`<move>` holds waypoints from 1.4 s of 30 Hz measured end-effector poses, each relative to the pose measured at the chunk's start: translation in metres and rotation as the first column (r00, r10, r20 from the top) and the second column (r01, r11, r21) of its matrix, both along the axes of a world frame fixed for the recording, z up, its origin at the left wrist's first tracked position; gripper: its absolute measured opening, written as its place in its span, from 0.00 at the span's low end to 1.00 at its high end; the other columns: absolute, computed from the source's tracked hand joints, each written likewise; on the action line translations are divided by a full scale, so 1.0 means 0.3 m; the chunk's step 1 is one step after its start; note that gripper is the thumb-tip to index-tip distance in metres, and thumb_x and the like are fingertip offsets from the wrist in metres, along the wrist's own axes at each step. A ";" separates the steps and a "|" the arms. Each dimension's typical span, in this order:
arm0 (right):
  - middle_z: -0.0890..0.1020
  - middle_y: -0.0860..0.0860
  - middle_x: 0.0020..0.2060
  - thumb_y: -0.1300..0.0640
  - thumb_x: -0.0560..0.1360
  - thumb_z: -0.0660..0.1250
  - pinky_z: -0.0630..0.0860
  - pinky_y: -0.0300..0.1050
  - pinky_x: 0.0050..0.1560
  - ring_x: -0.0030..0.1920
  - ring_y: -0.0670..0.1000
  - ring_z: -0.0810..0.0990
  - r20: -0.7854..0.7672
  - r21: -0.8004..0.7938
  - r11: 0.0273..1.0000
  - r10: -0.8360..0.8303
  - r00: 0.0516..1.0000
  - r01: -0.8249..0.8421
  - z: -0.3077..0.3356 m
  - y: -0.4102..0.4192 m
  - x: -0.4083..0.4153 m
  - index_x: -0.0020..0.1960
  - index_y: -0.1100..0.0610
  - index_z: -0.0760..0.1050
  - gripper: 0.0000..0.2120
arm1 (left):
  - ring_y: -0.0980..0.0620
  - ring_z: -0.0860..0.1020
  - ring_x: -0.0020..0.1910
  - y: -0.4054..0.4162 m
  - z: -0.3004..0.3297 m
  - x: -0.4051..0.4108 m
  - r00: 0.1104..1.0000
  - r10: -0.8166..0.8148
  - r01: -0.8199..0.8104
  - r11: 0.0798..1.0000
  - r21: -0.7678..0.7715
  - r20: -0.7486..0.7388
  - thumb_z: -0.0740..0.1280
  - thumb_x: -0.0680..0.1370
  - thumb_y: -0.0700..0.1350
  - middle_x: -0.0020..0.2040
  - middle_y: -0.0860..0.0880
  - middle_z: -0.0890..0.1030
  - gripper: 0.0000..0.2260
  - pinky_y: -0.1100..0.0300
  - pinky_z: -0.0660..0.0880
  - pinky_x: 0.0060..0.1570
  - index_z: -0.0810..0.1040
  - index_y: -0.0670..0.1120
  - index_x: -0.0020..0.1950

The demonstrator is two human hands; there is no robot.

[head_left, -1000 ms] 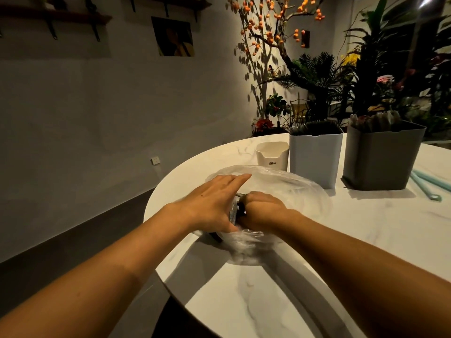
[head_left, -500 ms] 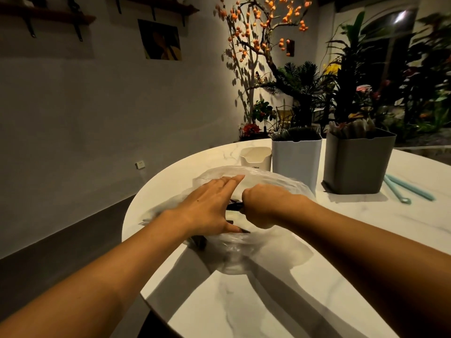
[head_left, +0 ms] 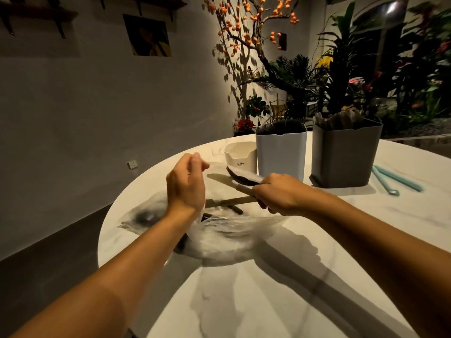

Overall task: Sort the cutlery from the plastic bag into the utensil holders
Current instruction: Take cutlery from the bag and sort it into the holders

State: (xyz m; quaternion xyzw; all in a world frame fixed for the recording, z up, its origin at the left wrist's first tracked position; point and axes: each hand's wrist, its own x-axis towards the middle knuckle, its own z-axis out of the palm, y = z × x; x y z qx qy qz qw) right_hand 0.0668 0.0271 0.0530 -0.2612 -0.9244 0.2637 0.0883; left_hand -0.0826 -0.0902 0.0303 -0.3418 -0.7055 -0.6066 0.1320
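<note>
The right hand (head_left: 278, 195) grasped a bundle of cutlery (head_left: 234, 182) above the plastic bag (head_left: 219, 237). The left hand (head_left: 186, 185) hovered left of it, fingers loosely curled, holding nothing.

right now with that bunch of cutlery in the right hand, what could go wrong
The right hand grips several dark plastic knives and spoons fanned out together, so one may slip. The clear plastic bag lies near the round white marble table's edge and could slide off.
</note>
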 end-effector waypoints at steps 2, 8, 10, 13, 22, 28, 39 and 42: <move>0.78 0.54 0.34 0.51 0.79 0.57 0.70 0.42 0.33 0.34 0.51 0.73 -0.049 -0.131 0.991 -0.034 0.998 0.027 -0.013 0.017 -0.006 0.39 0.59 0.77 0.17 | 0.50 0.78 0.51 0.030 -0.015 -0.028 0.991 0.074 -0.062 0.992 -0.106 0.108 0.53 0.85 0.52 0.49 0.47 0.82 0.19 0.64 0.70 0.42 0.79 0.42 0.50; 0.77 0.52 0.30 0.52 0.79 0.57 0.68 0.39 0.29 0.30 0.50 0.71 -0.074 -0.287 0.952 -0.136 0.988 0.109 -0.082 0.074 -0.041 0.37 0.58 0.77 0.17 | 0.48 0.77 0.49 0.131 -0.051 -0.093 0.947 0.174 -0.096 0.955 -0.280 0.269 0.55 0.83 0.54 0.49 0.48 0.80 0.16 0.55 0.71 0.44 0.77 0.45 0.51; 0.77 0.52 0.30 0.50 0.80 0.58 0.70 0.37 0.28 0.29 0.48 0.72 -0.052 -0.383 0.919 -0.122 0.991 0.093 -0.105 0.094 -0.052 0.38 0.58 0.77 0.18 | 0.51 0.75 0.44 0.163 -0.061 -0.089 0.964 0.180 -0.093 0.920 -0.380 0.198 0.57 0.83 0.53 0.48 0.49 0.79 0.13 0.57 0.69 0.40 0.77 0.47 0.53; 0.77 0.51 0.31 0.50 0.81 0.62 0.73 0.35 0.30 0.28 0.45 0.73 -0.002 -0.485 0.874 -0.041 0.999 0.035 -0.120 0.103 -0.066 0.41 0.57 0.79 0.15 | 0.51 0.75 0.46 0.205 -0.097 -0.063 0.988 0.128 -0.076 0.887 -0.455 0.086 0.58 0.83 0.53 0.51 0.53 0.79 0.10 0.56 0.70 0.44 0.76 0.50 0.54; 0.72 0.49 0.25 0.50 0.81 0.62 0.64 0.35 0.23 0.23 0.45 0.66 0.005 -0.686 0.728 -0.004 1.000 0.006 -0.081 0.122 -0.046 0.40 0.58 0.75 0.16 | 0.48 0.77 0.56 0.189 -0.105 -0.079 0.988 0.038 0.006 0.959 -0.284 0.149 0.54 0.83 0.56 0.56 0.52 0.79 0.13 0.48 0.76 0.56 0.73 0.51 0.58; 0.68 0.49 0.23 0.51 0.82 0.58 0.61 0.34 0.20 0.20 0.44 0.63 0.013 -0.733 0.679 -0.060 0.998 0.050 -0.047 0.146 -0.025 0.34 0.57 0.69 0.19 | 0.46 0.76 0.46 0.129 -0.079 -0.090 0.980 0.195 -0.155 0.872 -0.465 0.039 0.53 0.83 0.55 0.44 0.51 0.79 0.17 0.52 0.71 0.47 0.77 0.49 0.47; 0.69 0.50 0.24 0.51 0.82 0.58 0.62 0.34 0.21 0.21 0.45 0.63 -0.068 -0.758 0.652 -0.051 0.996 -0.019 -0.073 0.156 -0.001 0.36 0.59 0.70 0.19 | 0.43 0.85 0.46 0.104 -0.067 -0.126 0.800 -0.068 0.011 0.995 0.099 0.597 0.57 0.82 0.48 0.48 0.43 0.86 0.17 0.49 0.82 0.51 0.81 0.40 0.47; 0.69 0.50 0.24 0.51 0.82 0.58 0.62 0.35 0.22 0.22 0.45 0.63 -0.091 -0.768 0.632 0.050 0.995 -0.102 -0.074 0.160 0.017 0.37 0.59 0.70 0.19 | 0.42 0.85 0.50 0.100 -0.055 -0.126 0.702 -0.233 0.088 0.966 0.243 0.673 0.56 0.83 0.49 0.53 0.38 0.84 0.18 0.51 0.81 0.54 0.80 0.37 0.51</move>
